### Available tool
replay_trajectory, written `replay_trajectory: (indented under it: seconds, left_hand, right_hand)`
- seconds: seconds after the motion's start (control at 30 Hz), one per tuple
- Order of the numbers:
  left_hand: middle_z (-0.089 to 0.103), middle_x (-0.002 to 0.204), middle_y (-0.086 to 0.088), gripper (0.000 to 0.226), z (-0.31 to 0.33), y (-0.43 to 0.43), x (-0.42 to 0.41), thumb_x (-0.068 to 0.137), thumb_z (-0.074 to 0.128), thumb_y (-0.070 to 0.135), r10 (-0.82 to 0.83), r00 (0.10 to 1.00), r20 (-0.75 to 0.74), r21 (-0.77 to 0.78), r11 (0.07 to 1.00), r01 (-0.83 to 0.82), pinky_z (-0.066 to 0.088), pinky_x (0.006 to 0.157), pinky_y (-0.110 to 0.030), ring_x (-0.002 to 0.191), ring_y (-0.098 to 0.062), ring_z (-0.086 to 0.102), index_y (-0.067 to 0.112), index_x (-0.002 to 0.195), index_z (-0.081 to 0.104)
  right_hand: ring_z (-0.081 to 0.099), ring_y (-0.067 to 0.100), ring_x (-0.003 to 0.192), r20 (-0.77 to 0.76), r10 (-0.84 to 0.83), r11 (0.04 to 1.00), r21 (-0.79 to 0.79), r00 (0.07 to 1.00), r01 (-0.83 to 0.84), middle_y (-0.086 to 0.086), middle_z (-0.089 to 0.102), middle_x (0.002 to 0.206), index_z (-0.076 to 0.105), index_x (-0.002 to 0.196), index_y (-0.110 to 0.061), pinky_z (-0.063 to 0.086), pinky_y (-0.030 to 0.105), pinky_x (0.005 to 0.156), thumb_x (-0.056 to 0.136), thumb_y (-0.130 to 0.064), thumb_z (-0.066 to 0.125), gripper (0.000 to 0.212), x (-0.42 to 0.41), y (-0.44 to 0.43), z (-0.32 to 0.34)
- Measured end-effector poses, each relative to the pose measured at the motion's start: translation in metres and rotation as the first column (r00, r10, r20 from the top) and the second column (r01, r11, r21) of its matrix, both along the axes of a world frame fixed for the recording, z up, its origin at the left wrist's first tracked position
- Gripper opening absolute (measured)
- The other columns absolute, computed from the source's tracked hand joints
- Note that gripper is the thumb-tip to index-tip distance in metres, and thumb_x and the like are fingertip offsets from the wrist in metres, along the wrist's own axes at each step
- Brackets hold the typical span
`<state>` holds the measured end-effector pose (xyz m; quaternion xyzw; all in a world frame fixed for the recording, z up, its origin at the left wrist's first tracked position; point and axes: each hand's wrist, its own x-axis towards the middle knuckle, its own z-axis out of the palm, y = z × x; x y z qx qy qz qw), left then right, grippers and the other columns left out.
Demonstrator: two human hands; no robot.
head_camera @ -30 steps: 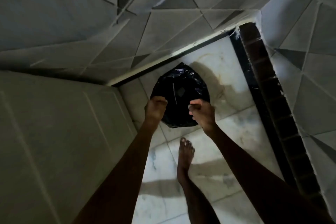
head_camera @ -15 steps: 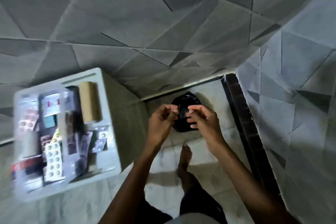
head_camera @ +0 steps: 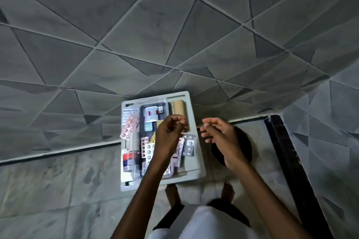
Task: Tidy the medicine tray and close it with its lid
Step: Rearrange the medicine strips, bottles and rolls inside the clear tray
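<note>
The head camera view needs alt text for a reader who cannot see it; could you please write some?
Seen from above, an open grey tray packed with pill strips and medicine boxes stands on a tiled floor. The person's left hand hovers over it, the right hand over a black bag beside it, both empty with loosely curled fingers.

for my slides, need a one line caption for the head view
Both bare hands, left hand and right hand, hover above an open medicine tray of blister packs.

Black bag [head_camera: 244,147] on the pale marble floor [head_camera: 58,190] — perhaps a bin liner — near grey tiled wall [head_camera: 136,35].
</note>
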<state>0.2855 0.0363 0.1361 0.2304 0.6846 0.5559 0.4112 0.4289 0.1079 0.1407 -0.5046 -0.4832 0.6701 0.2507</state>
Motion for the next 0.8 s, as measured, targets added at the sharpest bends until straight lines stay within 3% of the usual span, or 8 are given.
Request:
replay_trajectory:
  seconds: [0.27,0.4,0.5,0.63,0.73,0.8]
  left_hand:
    - [0.072,0.091,-0.003,0.011,-0.024,-0.053,-0.119,0.09,0.06,0.015,0.13,0.992,0.004,-0.013,0.992,-0.129,0.052,0.065,-0.022,0.079,-0.015,0.068,0.02,0.096,0.068]
    - [0.072,0.095,-0.005,0.009,-0.056,-0.066,-0.167,0.086,0.063,0.017,0.254,0.959,-0.123,-0.113,0.957,-0.267,0.054,0.075,-0.03,0.087,-0.022,0.068,0.018,0.093,0.068]
    - [0.07,0.097,-0.005,0.017,-0.08,-0.063,-0.196,0.081,0.066,0.011,0.276,0.921,-0.276,-0.212,0.917,-0.338,0.052,0.083,-0.03,0.086,-0.016,0.063,0.011,0.098,0.066]
    - [0.065,0.109,-0.017,0.039,-0.115,-0.053,-0.226,0.074,0.075,0.016,0.087,0.902,-0.423,-0.322,0.916,-0.239,0.042,0.081,-0.026,0.098,-0.029,0.063,0.004,0.109,0.062]
    - [0.054,0.123,-0.023,0.064,-0.128,-0.042,-0.236,0.07,0.08,0.025,-0.135,0.887,-0.442,-0.456,0.885,-0.093,0.045,0.091,-0.036,0.11,-0.037,0.057,0.003,0.123,0.053]
    - [0.048,0.124,-0.024,0.075,-0.132,-0.035,-0.24,0.066,0.083,0.028,-0.262,0.844,-0.468,-0.512,0.859,-0.018,0.047,0.093,-0.042,0.112,-0.041,0.054,0.003,0.127,0.047]
  right_hand:
    - [0.058,0.003,0.053,0.139,0.05,0.993,0.095,0.989,-0.064,0.007,0.067,0.078,0.064,0.092,-0.013,0.045,0.014,0.048,0.088,-0.001,0.058,0.013,-0.099,-0.042,-0.012]
    - [0.066,0.012,0.063,0.292,0.143,0.961,0.188,0.946,-0.203,0.0,0.068,0.077,0.065,0.082,-0.027,0.046,0.021,0.057,0.084,-0.011,0.065,0.016,-0.132,-0.05,-0.029]
    - [0.069,0.021,0.077,0.407,0.18,0.926,0.238,0.896,-0.294,-0.008,0.068,0.077,0.067,0.082,-0.026,0.052,0.029,0.067,0.081,-0.013,0.066,0.013,-0.154,-0.05,-0.041]
    - [0.065,0.011,0.071,0.492,0.186,0.884,0.294,0.85,-0.363,-0.007,0.066,0.074,0.067,0.082,-0.028,0.05,0.024,0.068,0.082,-0.013,0.065,0.015,-0.178,-0.049,-0.05]
    - [0.061,0.003,0.069,0.518,0.191,0.873,0.299,0.834,-0.385,-0.005,0.068,0.077,0.069,0.085,-0.023,0.045,0.012,0.062,0.083,-0.012,0.065,0.012,-0.189,-0.046,-0.057]
    - [0.062,0.006,0.071,0.527,0.189,0.87,0.301,0.828,-0.391,-0.001,0.07,0.081,0.071,0.088,-0.019,0.045,0.011,0.063,0.083,-0.011,0.064,0.011,-0.193,-0.044,-0.06]
